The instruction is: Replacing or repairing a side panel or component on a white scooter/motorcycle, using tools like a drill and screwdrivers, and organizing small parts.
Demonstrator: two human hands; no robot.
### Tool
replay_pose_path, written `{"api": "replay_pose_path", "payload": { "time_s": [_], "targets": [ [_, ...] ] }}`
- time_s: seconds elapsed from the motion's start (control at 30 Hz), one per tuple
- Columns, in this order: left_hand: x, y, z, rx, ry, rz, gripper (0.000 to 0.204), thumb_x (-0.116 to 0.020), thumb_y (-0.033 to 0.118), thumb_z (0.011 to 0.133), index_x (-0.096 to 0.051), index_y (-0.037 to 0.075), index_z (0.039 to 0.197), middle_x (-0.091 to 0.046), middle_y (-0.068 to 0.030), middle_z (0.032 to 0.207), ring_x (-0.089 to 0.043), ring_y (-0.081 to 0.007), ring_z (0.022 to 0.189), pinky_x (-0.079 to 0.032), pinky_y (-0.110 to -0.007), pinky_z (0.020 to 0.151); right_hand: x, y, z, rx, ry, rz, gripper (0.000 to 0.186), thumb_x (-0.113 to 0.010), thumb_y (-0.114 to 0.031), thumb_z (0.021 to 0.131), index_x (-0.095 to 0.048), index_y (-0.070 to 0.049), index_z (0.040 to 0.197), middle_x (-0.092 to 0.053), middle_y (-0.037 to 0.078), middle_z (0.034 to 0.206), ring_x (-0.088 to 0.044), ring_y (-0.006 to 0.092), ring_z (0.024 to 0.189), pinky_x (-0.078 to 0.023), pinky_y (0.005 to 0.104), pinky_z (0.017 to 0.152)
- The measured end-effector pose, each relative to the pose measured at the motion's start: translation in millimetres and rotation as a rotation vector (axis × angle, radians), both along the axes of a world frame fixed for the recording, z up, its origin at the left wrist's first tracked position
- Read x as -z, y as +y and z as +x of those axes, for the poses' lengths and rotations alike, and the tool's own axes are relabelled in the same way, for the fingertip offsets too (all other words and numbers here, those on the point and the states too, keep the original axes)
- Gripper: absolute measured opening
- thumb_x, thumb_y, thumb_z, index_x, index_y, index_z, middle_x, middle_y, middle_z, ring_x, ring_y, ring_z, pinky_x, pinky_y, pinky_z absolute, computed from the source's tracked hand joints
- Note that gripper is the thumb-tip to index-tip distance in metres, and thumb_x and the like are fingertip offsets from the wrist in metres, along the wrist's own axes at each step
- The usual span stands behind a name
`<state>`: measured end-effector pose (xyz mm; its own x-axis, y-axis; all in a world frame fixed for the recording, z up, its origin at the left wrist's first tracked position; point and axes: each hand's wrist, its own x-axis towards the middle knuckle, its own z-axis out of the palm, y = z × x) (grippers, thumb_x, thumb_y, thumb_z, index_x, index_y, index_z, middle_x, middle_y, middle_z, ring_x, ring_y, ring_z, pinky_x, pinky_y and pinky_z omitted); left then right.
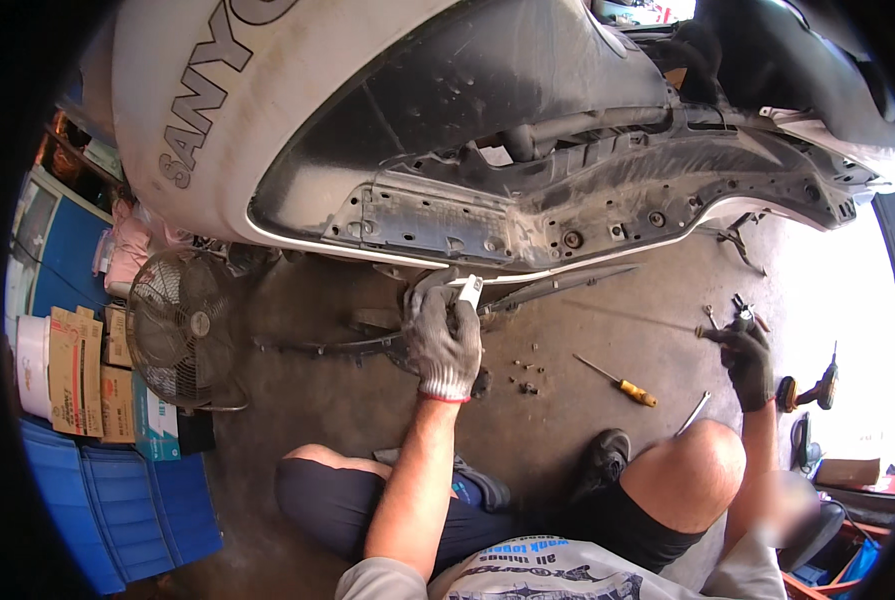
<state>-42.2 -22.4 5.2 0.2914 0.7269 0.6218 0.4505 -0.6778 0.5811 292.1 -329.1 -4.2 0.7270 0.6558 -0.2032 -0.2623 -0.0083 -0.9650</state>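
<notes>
A scooter body [587, 210] stretches across the top, its dusty black underside exposed beside a white panel [207, 120]. My left hand [442, 340], in a grey knit glove, is raised to the body's lower edge. Its fingers are closed on a small white plastic piece [470, 291]; whether that piece is attached is hidden. Off to the right, my right hand [745, 358] wears a dark glove and is closed around a long thin rod-like tool [647, 318], which points left and looks blurred. A yellow-handled screwdriver [635, 392] lies on the floor between my hands.
Small screws [527, 386] and a long dark trim strip [557, 288] lie on the floor. A wrench [695, 412] is by my right knee, a cordless drill [819, 388] farther right. At left stand a fan [192, 325], cardboard boxes [75, 370] and blue bins [127, 510].
</notes>
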Motion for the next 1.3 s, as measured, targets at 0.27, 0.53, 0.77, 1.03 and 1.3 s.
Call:
{"api": "replay_pose_path", "payload": {
  "time_s": [0.27, 0.53, 0.77, 1.03, 1.3],
  "targets": [
    [80, -66, -7, 0.053, 0.309, -0.618, 0.027, -0.057, 0.03, 0.09, -0.064, 0.005, 0.094, -0.064, -0.0198, 0.092, -0.062, -0.0332, 0.085, -0.048, -0.044, 0.078, 124, -47, -14, -0.13, 0.223, -0.496, 0.023, -0.065, -0.004, 0.082, -0.061, -0.001, 0.105, -0.065, 0.009, 0.084, -0.061, 0.0171, 0.06, -0.047, 0.0276, 0.05],
    [200, -100, -35, 0.134, 0.975, -1.049, 0.046, -0.056, 0.046, 0.087, -0.066, 0.007, 0.11, -0.065, -0.0207, 0.111, -0.061, -0.0392, 0.105, -0.048, -0.046, 0.089, 204, -18, -69, -0.338, 0.186, -0.806, 0.032, -0.067, -0.018, 0.082, -0.065, -0.005, 0.111, -0.068, 0.007, 0.077, -0.062, 0.0135, 0.056, -0.05, 0.027, 0.05],
    [154, -81, -11, 0.012, 0.496, -0.869, 0.034, -0.059, 0.037, 0.089, -0.061, 0.005, 0.1, -0.066, -0.017, 0.103, -0.064, -0.036, 0.094, -0.05, -0.045, 0.081, 192, 6, -83, -0.562, -0.756, -1.054, 0.036, -0.063, -0.03, 0.086, -0.065, -0.014, 0.118, -0.068, 0.013, 0.109, -0.066, 0.0292, 0.099, -0.052, 0.0389, 0.084],
    [1, -24, 10, -0.171, -0.131, 0.003, 0.023, -0.063, 0.001, 0.079, -0.062, 0.002, 0.102, -0.062, -0.0125, 0.101, -0.057, -0.0268, 0.101, -0.046, -0.038, 0.089, 26, 150, -61, -0.614, -0.799, -0.56, 0.024, -0.058, -0.028, 0.09, -0.067, -0.014, 0.108, -0.07, 0.012, 0.101, -0.066, 0.0315, 0.095, -0.052, 0.041, 0.084],
    [-9, 4, 5, -0.181, 0.263, -0.078, 0.019, -0.063, 0.022, 0.085, -0.068, 0.008, 0.097, -0.063, -0.016, 0.103, -0.056, -0.0365, 0.102, -0.045, -0.047, 0.089, -56, 242, -100, -0.745, -1.139, -0.341, 0.021, -0.058, -0.022, 0.088, -0.066, -0.011, 0.105, -0.069, 0.016, 0.095, -0.065, 0.0355, 0.092, -0.051, 0.0451, 0.081]
  ]
}}
